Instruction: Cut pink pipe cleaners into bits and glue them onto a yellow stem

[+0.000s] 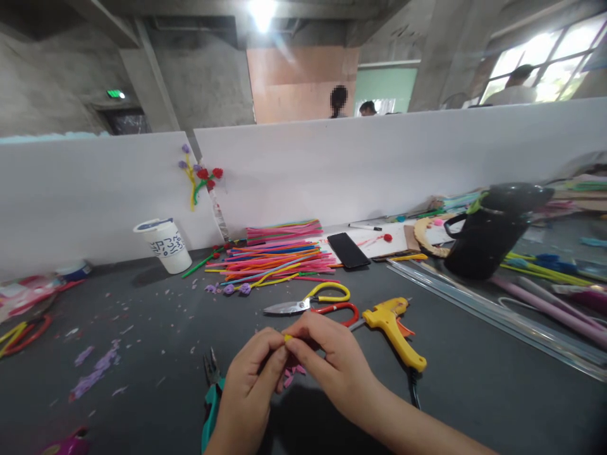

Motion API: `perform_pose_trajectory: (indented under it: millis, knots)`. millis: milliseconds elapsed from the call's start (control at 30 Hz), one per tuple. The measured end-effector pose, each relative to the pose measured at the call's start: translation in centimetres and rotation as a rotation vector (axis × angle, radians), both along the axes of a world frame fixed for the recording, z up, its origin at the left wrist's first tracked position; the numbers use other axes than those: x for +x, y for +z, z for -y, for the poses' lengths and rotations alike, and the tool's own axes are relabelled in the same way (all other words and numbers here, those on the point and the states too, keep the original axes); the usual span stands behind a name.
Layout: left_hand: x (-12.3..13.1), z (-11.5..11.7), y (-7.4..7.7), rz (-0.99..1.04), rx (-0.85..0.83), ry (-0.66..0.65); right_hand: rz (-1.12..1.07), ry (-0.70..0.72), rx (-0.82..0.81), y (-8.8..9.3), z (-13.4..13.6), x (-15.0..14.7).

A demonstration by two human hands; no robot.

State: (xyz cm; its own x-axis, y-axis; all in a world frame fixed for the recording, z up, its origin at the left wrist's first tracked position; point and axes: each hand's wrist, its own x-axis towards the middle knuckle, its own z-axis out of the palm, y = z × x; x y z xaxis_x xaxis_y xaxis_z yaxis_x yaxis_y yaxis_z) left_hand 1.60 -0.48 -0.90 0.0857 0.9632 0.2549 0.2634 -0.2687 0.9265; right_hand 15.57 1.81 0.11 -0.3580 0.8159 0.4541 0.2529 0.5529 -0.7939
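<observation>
Both my hands meet over the dark table, fingertips pinched around a small yellow piece point(288, 338), most of it hidden by the fingers. My left hand point(253, 379) is closed on it from the left, and my right hand point(332, 363) from the right. Pink scraps point(294, 374) show just under the fingers. Beyond the hands lie scissors point(310, 302) with one yellow and one red handle loop. A yellow glue gun point(396, 332) rests right of my right hand. Teal-handled pliers point(211, 395) lie beside my left hand, partly covered by it.
Bundled colourful pipe cleaners point(279, 259), a black phone point(348, 250) and a white cup point(165, 246) stand farther back. At right are a black jug point(493, 234) and clear glue sticks point(502, 316). Purple scraps point(97, 373) litter the left. A white partition point(379, 158) closes the back; people are beyond it.
</observation>
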Motion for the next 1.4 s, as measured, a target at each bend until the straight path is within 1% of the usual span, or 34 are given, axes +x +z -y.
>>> perform_pose_trajectory:
  millis: [67,133,267,333,367,433,533,600,733,900,1000,1100,1200,1300,1400]
  knots:
    - [0.0,-0.1,-0.1,0.038,-0.022,0.002,-0.002,0.001,0.005,-0.1,0.0,0.0]
    - [-0.1,-0.2,-0.3,0.137,-0.087,-0.006,-0.034,0.032,-0.06,-0.1,-0.3,0.0]
    - [-0.2,-0.7,0.0,0.479,-0.364,-0.064,-0.253,0.159,-0.37,-0.1,-1.5,0.3]
    - [-0.2,-0.9,0.3,0.6,-0.471,-0.095,-0.304,0.178,-0.437,-0.1,-2.0,0.5]
    - [-0.2,-0.9,0.4,0.633,-0.505,-0.112,-0.29,0.175,-0.429,0.0,-2.2,0.6]
    - [-0.2,-0.8,0.6,0.657,-0.539,-0.144,-0.214,0.168,-0.356,0.2,-2.3,0.7]
    - [-0.1,-0.8,0.7,0.628,-0.534,-0.166,-0.09,0.154,-0.204,0.4,-2.1,0.8]
    - [-0.1,-0.8,0.5,0.591,-0.52,-0.157,-0.035,0.141,-0.148,0.6,-2.0,0.8]
    - [-0.2,-1.0,0.1,0.515,-0.487,-0.108,0.008,0.131,-0.125,0.8,-2.0,0.9]
    - [-0.2,-0.9,-0.1,0.474,-0.432,-0.066,0.05,0.133,-0.005,0.7,-2.0,0.8]
    - [-0.2,-0.7,0.0,0.419,-0.401,-0.029,0.068,0.121,0.017,0.4,-1.9,0.6]
    - [-0.2,-0.7,0.3,0.412,-0.355,-0.054,0.032,0.117,-0.016,0.3,-1.7,0.7]
    - [-0.3,-0.9,0.7,0.394,-0.294,-0.101,-0.018,0.148,-0.054,0.6,-1.6,0.9]
    - [-0.5,-1.0,1.1,0.343,-0.228,-0.11,0.017,0.171,0.043,1.0,-1.5,1.2]
    - [-0.6,-0.9,1.0,0.343,-0.25,-0.119,0.042,0.169,0.129,1.3,-1.4,1.4]
